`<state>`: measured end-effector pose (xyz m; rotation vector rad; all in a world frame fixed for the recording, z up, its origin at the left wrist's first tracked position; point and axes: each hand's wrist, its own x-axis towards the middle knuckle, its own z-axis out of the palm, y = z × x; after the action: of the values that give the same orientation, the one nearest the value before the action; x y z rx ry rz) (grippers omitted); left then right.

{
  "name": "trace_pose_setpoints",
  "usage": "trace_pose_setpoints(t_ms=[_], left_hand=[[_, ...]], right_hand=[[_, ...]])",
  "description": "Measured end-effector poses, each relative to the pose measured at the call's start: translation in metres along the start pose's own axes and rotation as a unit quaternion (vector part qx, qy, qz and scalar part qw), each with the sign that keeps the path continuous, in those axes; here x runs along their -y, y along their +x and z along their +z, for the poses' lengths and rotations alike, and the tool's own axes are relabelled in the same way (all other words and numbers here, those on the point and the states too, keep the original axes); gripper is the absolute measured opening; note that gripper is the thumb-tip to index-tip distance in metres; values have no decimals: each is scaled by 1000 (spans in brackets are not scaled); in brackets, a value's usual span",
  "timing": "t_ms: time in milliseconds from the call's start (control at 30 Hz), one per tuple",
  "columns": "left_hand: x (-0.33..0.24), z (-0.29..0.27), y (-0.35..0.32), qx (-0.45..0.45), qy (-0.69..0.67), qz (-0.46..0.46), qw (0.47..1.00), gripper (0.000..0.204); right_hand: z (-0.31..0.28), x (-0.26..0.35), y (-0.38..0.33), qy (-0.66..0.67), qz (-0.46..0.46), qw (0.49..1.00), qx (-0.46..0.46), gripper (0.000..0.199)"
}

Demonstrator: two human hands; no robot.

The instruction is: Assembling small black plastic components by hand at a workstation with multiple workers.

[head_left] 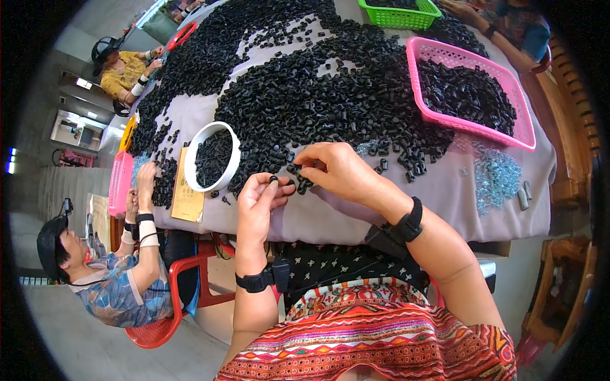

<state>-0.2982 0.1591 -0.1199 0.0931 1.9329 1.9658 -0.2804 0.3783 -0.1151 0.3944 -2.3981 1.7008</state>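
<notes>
Black piece (pixel 273 180) sits over the tabletop (pixel 318 216), apparently pinched between thumb and forefinger of the left hand (pixel 255 202), the nearer one. The right hand (pixel 346 168) is just to its right and slightly farther out; its fingers curl toward its thumb beside loose black pieces (pixel 305 184), and I cannot tell whether they grip any. The pinched piece is too small here to judge its long axis. The black heap (pixel 318 101) spreads beyond both hands.
</notes>
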Motion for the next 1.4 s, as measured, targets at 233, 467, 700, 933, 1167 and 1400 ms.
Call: trace_pose_setpoints(t_ms=[233,467,700,933,1167,1400], left_hand=[[-2,0,-1,2,0,-10,1000,11],[-2,-1,0,11,11,-11,1000,11],[-1,-5,-4,-8,-23,-9,1000,14],[-4,-3,-1,5,8,-16,1000,13],[-7,7,3,28,33,-12,999,12],[-1,-1,-4,6,-36,-21,999,12]], right_hand=[[0,1,0,0,11,1000,12,23],[0,-2,0,-4,2,1000,10,23],[2,-3,-1,5,-9,1000,11,22],[0,1,-1,-2,8,1000,22,22],[-1,1,-1,-8,7,1000,25,22],[0,-2,0,-19,-11,999,24,21]])
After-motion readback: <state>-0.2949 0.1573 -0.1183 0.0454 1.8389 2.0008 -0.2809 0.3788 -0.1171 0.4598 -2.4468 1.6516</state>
